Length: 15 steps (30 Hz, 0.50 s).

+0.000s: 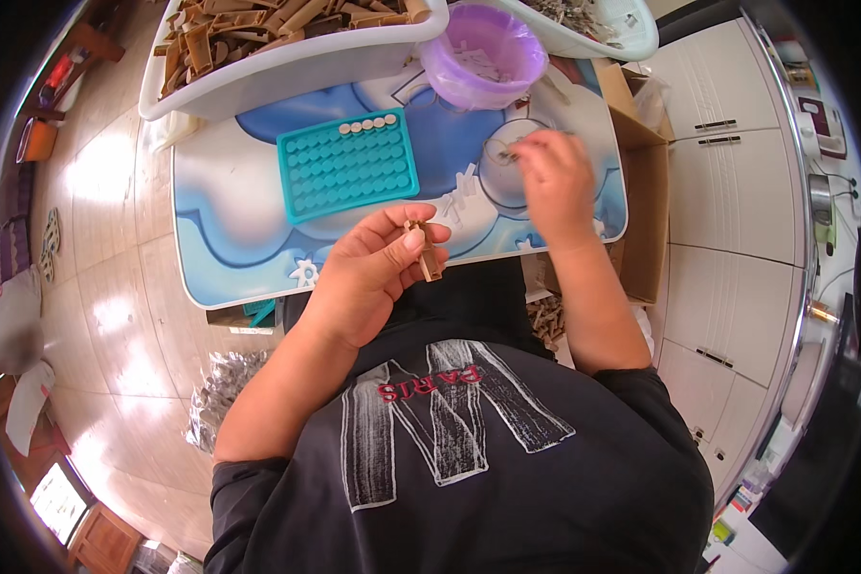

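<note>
So the left hand (pixel 378 263) is pinching a brown plastic piece (pixel 431 264) up around the near edge of the surface (pixel 230 172), while the right hand (pixel 553 177) has its fingers bunched over a round pale dish (pixel 503 187) (too blurry to tell whether it's got anything). Looks to me like the fetch-a-small-part step of some hand assembly. If so, the next move calls for bringing that part across and lining it up with the brown piece.
</note>
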Tool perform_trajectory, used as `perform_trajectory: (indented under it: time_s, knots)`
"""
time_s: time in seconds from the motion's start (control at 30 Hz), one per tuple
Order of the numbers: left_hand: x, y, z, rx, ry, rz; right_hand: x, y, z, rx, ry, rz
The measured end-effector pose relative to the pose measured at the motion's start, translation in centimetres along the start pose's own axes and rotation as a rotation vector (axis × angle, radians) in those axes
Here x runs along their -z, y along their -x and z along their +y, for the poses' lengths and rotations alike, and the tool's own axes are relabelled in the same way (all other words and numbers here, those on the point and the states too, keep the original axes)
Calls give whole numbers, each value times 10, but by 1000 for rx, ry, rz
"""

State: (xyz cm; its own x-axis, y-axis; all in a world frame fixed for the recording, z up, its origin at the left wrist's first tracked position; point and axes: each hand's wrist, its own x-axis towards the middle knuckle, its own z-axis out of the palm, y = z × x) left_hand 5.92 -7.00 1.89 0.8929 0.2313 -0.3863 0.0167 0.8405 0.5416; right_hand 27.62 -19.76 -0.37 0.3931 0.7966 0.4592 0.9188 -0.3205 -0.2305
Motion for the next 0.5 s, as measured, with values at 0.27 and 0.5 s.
perform_trajectory:
  time_s: [0.27, 0.5]
  knots:
    - [-3, 0, 6, -6, 33, 55, 41, 1, -41, -785, -1373, 34]
    - [-10, 7, 2, -3, -213, 85, 20, 27, -81, -988, -1918, -705]
